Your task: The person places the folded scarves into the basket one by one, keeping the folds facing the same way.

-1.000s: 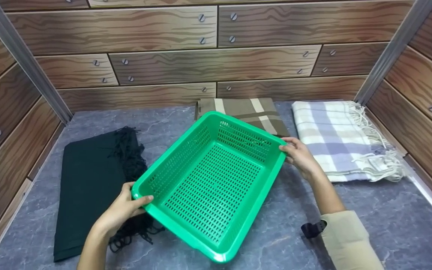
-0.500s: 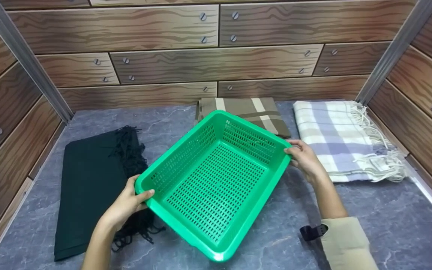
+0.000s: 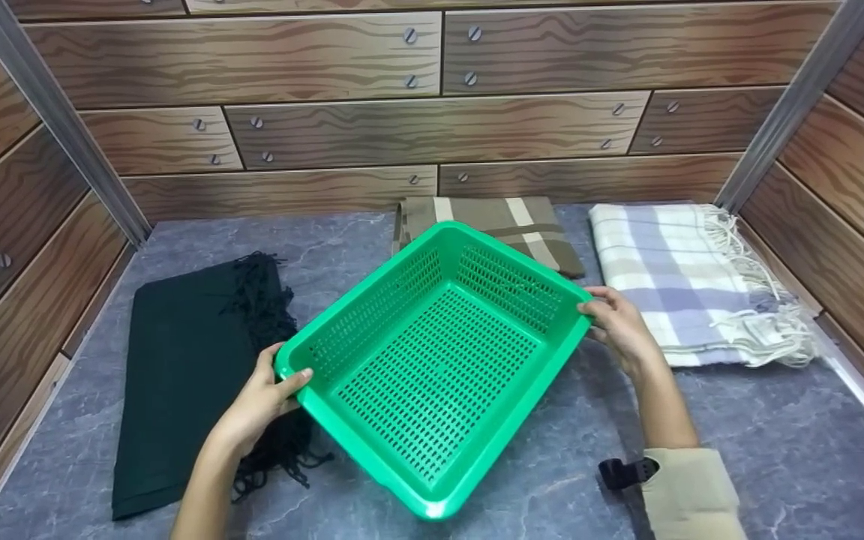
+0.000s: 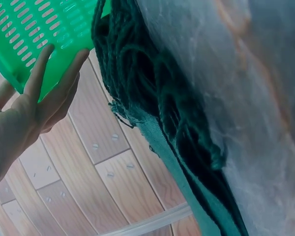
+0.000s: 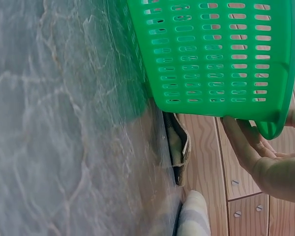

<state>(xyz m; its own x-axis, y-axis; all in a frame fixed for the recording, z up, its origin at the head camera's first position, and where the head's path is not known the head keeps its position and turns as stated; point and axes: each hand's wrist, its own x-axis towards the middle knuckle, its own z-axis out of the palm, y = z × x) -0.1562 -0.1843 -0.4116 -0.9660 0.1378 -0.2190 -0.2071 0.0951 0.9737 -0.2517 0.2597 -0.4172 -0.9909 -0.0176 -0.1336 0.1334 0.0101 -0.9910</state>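
Observation:
Both hands hold a green plastic basket point(image 3: 439, 375) with perforated walls and floor; nothing lies inside it. My left hand point(image 3: 263, 397) grips its left corner, thumb over the rim and fingers spread under it along the outer wall, as the left wrist view shows. At the far right corner my right hand point(image 3: 619, 326) pinches the rim, with fingers against the outside wall in the right wrist view. A folded dark green fringed shawl point(image 3: 184, 390) lies beside my left hand. Right of my right hand is a folded white and lavender plaid blanket point(image 3: 672, 277) with pale fringe.
Behind the basket, partly hidden by it, a folded brown cloth point(image 3: 492, 217) with cream stripes lies near the back wall. Wood-patterned panels point(image 3: 327, 135) enclose the grey marbled table point(image 3: 552, 465) at the back and both sides. A black strap point(image 3: 627, 474) sits at the right sleeve.
The basket has shifted slightly to the right, with both hands keeping their hold on it. Its left corner has come up a little in view and its right corner down. The folded cloths stay in place.

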